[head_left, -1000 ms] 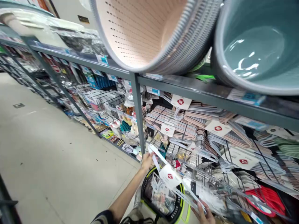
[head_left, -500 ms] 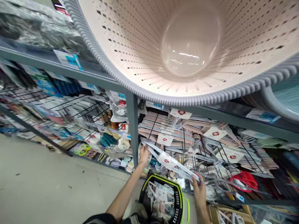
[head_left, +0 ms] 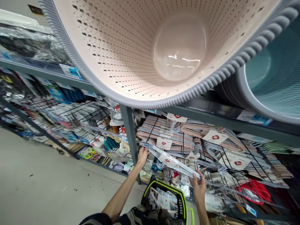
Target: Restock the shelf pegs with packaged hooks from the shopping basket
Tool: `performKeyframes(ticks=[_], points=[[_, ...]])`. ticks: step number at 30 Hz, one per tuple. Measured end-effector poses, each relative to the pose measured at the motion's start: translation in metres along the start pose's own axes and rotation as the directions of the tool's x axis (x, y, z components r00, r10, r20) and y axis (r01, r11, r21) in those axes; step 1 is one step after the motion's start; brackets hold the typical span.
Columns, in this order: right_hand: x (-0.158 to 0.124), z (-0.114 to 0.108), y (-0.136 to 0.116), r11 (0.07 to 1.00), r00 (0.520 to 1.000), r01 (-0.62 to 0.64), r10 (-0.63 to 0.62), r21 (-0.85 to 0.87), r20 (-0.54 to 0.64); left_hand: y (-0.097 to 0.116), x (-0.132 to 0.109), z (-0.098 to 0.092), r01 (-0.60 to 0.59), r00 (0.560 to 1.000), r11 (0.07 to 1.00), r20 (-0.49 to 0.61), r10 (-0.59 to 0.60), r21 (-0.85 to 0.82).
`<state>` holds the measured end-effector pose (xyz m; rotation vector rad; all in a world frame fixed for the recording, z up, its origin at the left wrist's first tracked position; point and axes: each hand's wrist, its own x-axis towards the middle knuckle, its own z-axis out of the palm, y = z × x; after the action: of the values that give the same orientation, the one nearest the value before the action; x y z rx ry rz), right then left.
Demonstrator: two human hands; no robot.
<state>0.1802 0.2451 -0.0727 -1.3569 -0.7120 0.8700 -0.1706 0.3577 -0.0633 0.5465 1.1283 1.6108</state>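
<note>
A pack of pale blue-white clothes hangers (head_left: 179,165) with a white card and red logo spans the space between my hands, tilted down to the right. My left hand (head_left: 142,156) is closed around its upper left end. At its lower right end, my right hand (head_left: 199,186) grips with thumb and fingers. Just behind it, stacked pink and grey hangers (head_left: 150,131) hang on black rack prongs. Below stands a black shopping basket (head_left: 184,204) with a lime-green rim, holding packaged goods and white hangers.
A large pink perforated laundry basket (head_left: 131,62) with a grey ribbed rim juts out overhead. Beside it is a teal basket (head_left: 276,72). A grey shelf post (head_left: 130,131) rises left of the hangers. Red hangers (head_left: 255,190) lie at lower right.
The view has shifted, showing more of the teal basket. Both hands keep hold of the hanger pack, whose left end now sits close to the rack's front edge.
</note>
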Motion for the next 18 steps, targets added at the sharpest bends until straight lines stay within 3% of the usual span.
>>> performKeyframes(ticks=[5,12,18], points=[[0.006,0.019,-0.008,0.999,0.998,0.041,-0.041,0.019,0.041,0.009,0.012,0.000,0.009,0.992,0.996,-0.122,-0.020,-0.091],[0.010,0.048,-0.018,0.988,1.000,0.007,-0.011,0.153,0.026,0.014,0.024,0.002,-0.027,0.985,0.994,-0.172,0.009,-0.104],[0.002,0.067,-0.027,0.976,0.996,0.016,-0.036,0.217,0.086,0.018,0.029,0.013,-0.135,0.964,0.981,-0.247,0.098,-0.137]])
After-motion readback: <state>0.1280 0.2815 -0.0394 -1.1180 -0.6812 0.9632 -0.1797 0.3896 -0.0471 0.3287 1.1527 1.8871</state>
